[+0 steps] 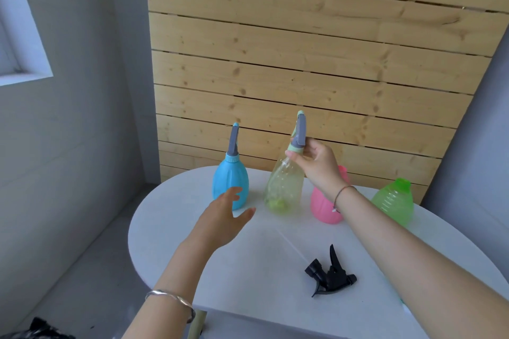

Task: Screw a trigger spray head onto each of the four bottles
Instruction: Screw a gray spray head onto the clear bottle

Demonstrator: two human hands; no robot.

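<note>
Four bottles stand along the back of the white table. The blue bottle at the left carries a grey-and-blue spray head. The clear yellowish bottle wears a grey-and-green spray head, and my right hand grips that head at its collar. My left hand hovers open in front of the blue bottle, holding nothing. The pink bottle is partly hidden behind my right wrist. The green bottle at the right has an open neck. A black spray head with a clear tube lies on the table.
A wooden plank wall rises right behind the table. Grey walls and a window recess are to the left, with grey floor below. A dark object lies on the floor at the bottom left.
</note>
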